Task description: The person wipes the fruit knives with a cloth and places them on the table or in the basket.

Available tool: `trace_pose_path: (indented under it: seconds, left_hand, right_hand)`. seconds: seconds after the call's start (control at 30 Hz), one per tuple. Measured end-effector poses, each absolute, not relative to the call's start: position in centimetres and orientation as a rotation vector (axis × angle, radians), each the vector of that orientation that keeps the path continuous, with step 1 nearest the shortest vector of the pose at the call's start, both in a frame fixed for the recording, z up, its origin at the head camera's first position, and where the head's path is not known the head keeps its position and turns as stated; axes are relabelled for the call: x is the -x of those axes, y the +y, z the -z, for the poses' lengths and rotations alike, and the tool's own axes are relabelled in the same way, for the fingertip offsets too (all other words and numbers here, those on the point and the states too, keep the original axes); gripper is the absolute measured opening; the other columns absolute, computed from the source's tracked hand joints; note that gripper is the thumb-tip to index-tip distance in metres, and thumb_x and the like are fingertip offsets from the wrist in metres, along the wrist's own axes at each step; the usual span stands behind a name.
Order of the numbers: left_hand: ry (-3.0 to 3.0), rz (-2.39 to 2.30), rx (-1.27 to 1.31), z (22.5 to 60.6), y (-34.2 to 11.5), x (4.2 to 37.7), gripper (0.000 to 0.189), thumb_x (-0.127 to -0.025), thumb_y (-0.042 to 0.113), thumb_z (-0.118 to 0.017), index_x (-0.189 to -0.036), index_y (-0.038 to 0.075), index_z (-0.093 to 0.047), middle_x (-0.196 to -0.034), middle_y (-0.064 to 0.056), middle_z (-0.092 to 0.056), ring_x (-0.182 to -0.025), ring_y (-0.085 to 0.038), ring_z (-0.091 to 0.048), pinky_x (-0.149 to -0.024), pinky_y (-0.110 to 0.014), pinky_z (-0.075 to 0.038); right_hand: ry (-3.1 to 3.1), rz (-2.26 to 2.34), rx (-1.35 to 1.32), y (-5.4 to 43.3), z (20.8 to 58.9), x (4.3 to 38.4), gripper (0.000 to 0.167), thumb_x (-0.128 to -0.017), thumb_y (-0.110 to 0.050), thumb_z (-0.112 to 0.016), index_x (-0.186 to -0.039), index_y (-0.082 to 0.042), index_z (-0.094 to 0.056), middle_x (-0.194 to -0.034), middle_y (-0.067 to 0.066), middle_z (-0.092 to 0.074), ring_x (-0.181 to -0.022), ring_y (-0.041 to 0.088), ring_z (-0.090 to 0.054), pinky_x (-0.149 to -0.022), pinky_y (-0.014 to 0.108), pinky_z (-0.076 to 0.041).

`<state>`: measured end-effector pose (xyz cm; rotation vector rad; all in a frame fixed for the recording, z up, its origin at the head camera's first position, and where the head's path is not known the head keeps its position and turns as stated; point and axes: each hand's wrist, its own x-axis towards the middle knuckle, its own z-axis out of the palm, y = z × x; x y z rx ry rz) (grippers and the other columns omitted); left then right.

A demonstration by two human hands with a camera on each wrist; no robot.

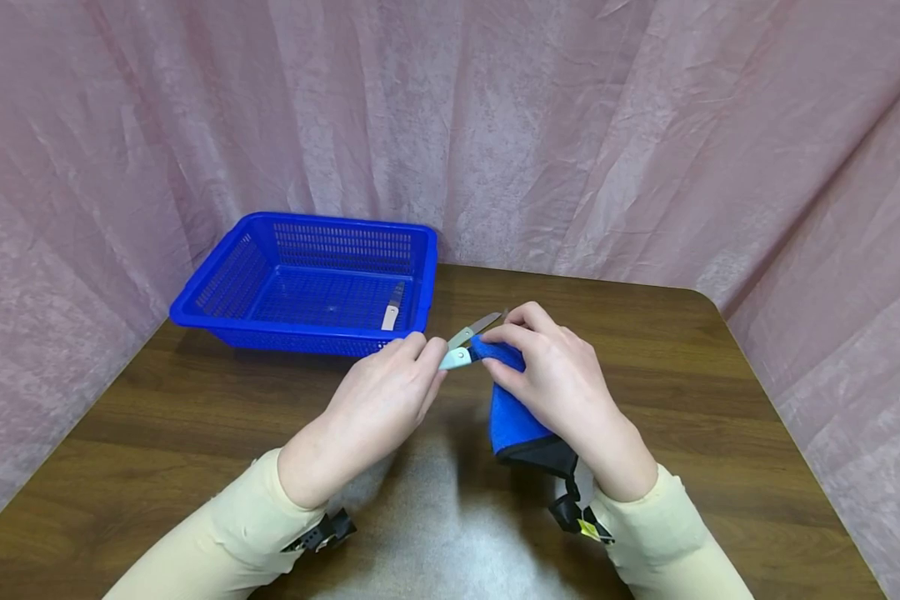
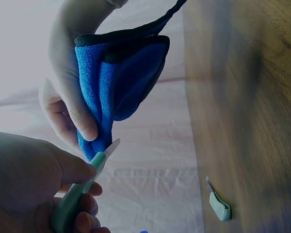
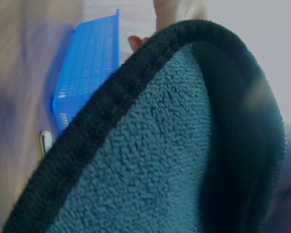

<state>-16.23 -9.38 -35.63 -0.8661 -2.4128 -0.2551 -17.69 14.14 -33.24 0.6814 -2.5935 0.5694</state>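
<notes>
My left hand (image 1: 378,396) grips a small knife by its mint-green handle (image 1: 456,358), its blade pointing right. A blue cloth (image 1: 513,417) with black edging is pinched in my right hand (image 1: 562,367), folded and hanging below the fingers. Part of the cloth meets the blade near the handle. From the left wrist, the held knife (image 2: 75,199) shows a strip of blade beside the cloth (image 2: 94,87), next to the right thumb. Just beyond the hands, a second green-handled knife (image 1: 461,337) lies on the table. In the right wrist view the cloth (image 3: 145,145) covers most of the picture.
A blue perforated basket (image 1: 307,340) stands at the back left of the wooden table (image 1: 690,400). Inside, near its right side, lies a knife with a pale handle (image 1: 391,317). Pink curtains (image 1: 525,142) hang behind and on both sides.
</notes>
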Motion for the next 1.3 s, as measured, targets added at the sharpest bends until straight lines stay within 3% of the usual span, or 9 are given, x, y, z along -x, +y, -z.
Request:
trace_pose_path:
  seconds: [1.3]
  left_hand:
    - [-2.417, 0.248, 0.86, 35.7, -9.5, 16.2, 0.019, -0.105, 0.016, -0.076, -0.106, 0.004, -0.06, -0.083, -0.005, -0.052, -0.066, -0.023, -0.056, -0.051, -0.036, -0.049]
  right_hand:
    - [-2.691, -0.635, -0.52, 16.3, 33.0, 19.1, 0.027, -0.098, -0.026, -0.085, -0.124, -0.019, -0.084, -0.123, 0.004, -0.067, -0.101, 0.029, -0.072, -0.08, 0.053, -0.057]
